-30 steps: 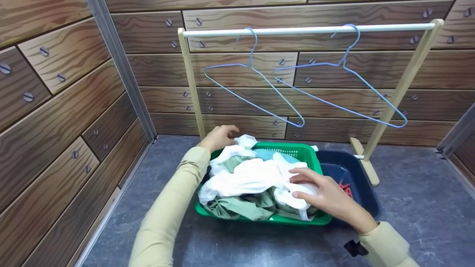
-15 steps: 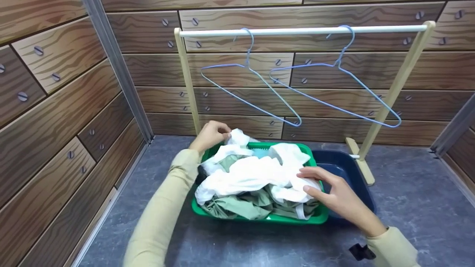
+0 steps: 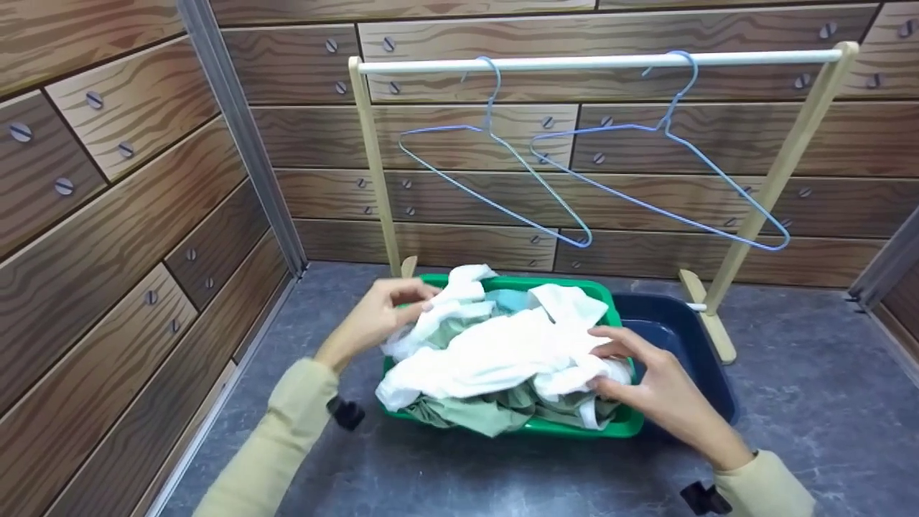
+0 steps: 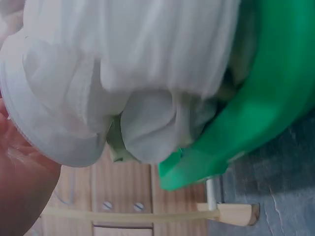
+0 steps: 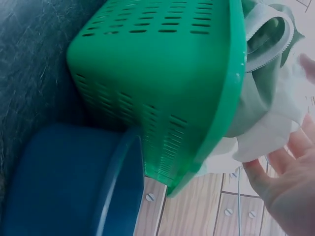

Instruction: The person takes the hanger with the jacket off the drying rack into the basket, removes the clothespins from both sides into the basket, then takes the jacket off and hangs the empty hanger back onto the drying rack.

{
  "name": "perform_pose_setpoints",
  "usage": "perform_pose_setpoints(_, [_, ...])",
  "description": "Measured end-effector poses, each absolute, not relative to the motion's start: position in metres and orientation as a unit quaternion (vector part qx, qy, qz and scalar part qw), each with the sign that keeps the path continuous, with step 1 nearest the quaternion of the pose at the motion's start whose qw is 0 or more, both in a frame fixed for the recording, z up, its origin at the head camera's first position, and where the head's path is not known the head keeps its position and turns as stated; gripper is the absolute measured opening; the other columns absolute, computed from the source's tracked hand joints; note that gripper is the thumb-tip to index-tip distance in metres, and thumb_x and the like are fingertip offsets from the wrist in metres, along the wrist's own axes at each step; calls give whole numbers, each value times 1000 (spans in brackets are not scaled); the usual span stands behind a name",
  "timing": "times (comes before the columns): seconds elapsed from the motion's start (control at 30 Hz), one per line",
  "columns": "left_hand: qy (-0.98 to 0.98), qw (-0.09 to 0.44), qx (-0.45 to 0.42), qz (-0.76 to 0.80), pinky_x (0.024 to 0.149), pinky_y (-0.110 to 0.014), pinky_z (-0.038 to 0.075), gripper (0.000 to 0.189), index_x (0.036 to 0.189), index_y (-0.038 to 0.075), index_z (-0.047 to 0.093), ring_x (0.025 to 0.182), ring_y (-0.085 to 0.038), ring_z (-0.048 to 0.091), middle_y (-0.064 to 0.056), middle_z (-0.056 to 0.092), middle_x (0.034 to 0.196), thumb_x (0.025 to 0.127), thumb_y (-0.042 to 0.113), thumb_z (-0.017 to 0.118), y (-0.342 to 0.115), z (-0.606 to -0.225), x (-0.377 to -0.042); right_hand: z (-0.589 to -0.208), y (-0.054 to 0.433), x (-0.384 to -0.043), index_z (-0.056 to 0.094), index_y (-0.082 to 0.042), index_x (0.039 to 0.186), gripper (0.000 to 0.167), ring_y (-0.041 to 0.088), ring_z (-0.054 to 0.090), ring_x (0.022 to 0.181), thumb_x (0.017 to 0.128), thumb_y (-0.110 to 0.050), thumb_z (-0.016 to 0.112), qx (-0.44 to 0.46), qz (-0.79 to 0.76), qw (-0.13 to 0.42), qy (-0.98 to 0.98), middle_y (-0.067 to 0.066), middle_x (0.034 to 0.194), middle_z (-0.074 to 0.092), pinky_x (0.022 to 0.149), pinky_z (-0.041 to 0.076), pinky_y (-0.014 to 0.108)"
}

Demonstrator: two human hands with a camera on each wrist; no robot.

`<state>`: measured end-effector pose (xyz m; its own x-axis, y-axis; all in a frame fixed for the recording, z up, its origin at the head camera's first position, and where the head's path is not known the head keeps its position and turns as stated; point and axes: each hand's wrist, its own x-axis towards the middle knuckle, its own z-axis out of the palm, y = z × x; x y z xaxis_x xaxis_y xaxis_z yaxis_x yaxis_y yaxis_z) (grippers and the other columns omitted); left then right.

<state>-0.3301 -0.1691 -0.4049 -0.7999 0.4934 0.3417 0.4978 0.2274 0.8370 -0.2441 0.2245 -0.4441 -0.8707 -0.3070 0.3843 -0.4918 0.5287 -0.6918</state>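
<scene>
A white garment (image 3: 495, 352) lies bunched on top of a green plastic basket (image 3: 528, 427) filled with clothes. My left hand (image 3: 373, 312) pinches white cloth at the basket's left side; the left wrist view shows the palm beside a loose white fold (image 4: 74, 113). On the right, my right hand (image 3: 664, 380) holds the garment's other end between thumb and fingers, over the basket's right rim. Sage-green cloth (image 3: 477, 413) spills from under the white at the front. A patch of light blue fabric (image 3: 508, 300) shows at the back.
A navy basin (image 3: 664, 312) stands right of the basket, partly behind my right hand. Behind them rises a wooden rack with a white rail (image 3: 574, 63), from which hang two blue wire hangers (image 3: 517, 154) (image 3: 707, 154). Wood-patterned walls (image 3: 143, 244) enclose the grey floor (image 3: 431, 474).
My left hand has moved from the basket's back left corner toward me, bringing white cloth with it. My right hand stays by the right rim, shifted slightly down and right.
</scene>
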Motion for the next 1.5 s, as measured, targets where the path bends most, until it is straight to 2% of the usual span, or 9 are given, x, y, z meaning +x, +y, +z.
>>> perform_pose_setpoints(0.23, [-773, 6, -388, -502, 92, -42, 49, 9, 92, 12, 71, 111, -18, 62, 2, 69, 116, 93, 6, 65, -156, -396, -280, -448, 227, -243, 55, -29, 136, 52, 10, 60, 107, 89, -24, 75, 227, 430, 98, -868, -15, 110, 67, 91, 46, 32])
perform_pose_setpoints(0.57, [-742, -28, -509, -436, 89, -34, 51, 13, 103, 12, 73, 106, -15, 65, 1, 71, 112, 97, 11, 62, -154, -381, -246, -454, 229, -241, 58, -26, 134, 49, 11, 60, 107, 88, -22, 76, 229, 439, 96, -863, -15, 108, 68, 91, 43, 25])
perform_pose_setpoints(0.9, [-808, -8, -417, -416, 79, -33, 52, 10, 98, 21, 73, 92, -9, 64, 11, 70, 98, 94, 14, 68, -159, -396, -267, -453, 224, -259, 62, -18, 130, 48, 8, 63, 91, 85, -17, 79, 222, 393, 172, -876, -13, 98, 69, 79, 49, 25])
perform_pose_setpoints(1.0, [-835, 11, -388, -390, 75, -31, 52, 9, 96, 19, 70, 83, -7, 62, 11, 67, 89, 92, 11, 70, -153, -406, -280, -452, 223, -272, 60, -13, 131, 54, 12, 60, 87, 82, -17, 82, 222, 379, 192, -878, -5, 102, 67, 73, 51, 30])
perform_pose_setpoints(1.07, [-851, 20, -375, -366, 71, -30, 51, 14, 101, 17, 67, 78, -7, 60, 9, 64, 87, 90, 9, 71, -148, -409, -289, -449, 225, -282, 56, -11, 136, 63, 20, 58, 101, 80, -21, 84, 225, 369, 186, -882, 4, 118, 62, 82, 49, 39])
perform_pose_setpoints(1.2, [-880, 23, -372, -294, 76, -31, 49, 43, 128, 16, 54, 89, -14, 54, 0, 55, 104, 89, 8, 70, -139, -408, -312, -440, 228, -306, 38, -13, 150, 90, 40, 32, 136, 77, -37, 85, 240, 349, 124, -897, 15, 153, 33, 102, 29, 65])
perform_pose_setpoints(1.3, [-899, 5, -374, -228, 98, -38, 42, 63, 149, 21, 35, 120, -22, 46, -8, 42, 138, 94, 24, 65, -134, -405, -332, -433, 230, -326, 20, -20, 158, 106, 42, 10, 145, 76, -45, 83, 249, 343, 46, -905, 13, 163, 9, 105, 13, 72])
perform_pose_setpoints(1.4, [-905, -57, -371, -200, 114, -42, 23, 70, 158, 21, 15, 145, -27, 22, -9, 15, 161, 101, 34, 53, -130, -406, -351, -435, 229, -341, 10, -25, 159, 112, 41, 12, 145, 77, -45, 83, 246, 365, -27, -897, 14, 162, 13, 109, 13, 67])
perform_pose_setpoints(1.5, [-891, -139, -374, -216, 117, -41, 12, 68, 159, 14, 5, 149, -25, 7, -9, 5, 164, 105, 30, 45, -128, -415, -364, -443, 226, -345, 12, -23, 159, 108, 41, 25, 142, 79, -38, 83, 248, 407, -75, -876, 19, 155, 30, 109, 20, 62])
